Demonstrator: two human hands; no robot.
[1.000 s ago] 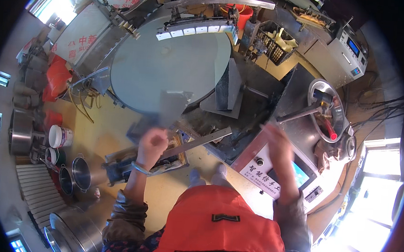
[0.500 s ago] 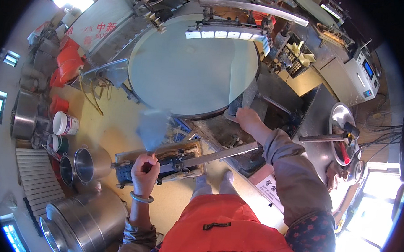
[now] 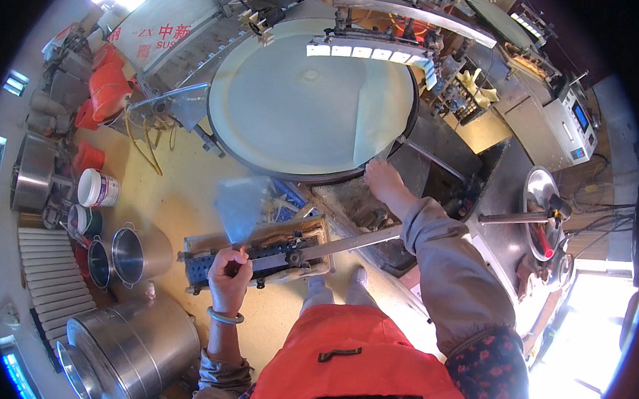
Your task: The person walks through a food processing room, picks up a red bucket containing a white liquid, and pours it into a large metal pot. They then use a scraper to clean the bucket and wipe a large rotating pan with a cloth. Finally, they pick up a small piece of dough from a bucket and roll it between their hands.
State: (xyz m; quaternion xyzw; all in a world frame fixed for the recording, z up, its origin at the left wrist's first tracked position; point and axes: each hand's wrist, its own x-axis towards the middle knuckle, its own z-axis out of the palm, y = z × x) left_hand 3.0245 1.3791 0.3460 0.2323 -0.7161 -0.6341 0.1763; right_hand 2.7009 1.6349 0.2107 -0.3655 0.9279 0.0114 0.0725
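One griddle (image 3: 284, 122), two hands (image 3: 229, 276) (image 3: 384, 180)

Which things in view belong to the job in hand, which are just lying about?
In use, it seems:
- scraper, held in the left hand
- large round plate, right hand at its near edge
- paler flap on the plate

Lying about, apparently:
- white bucket
- red bucket
- large steel drum
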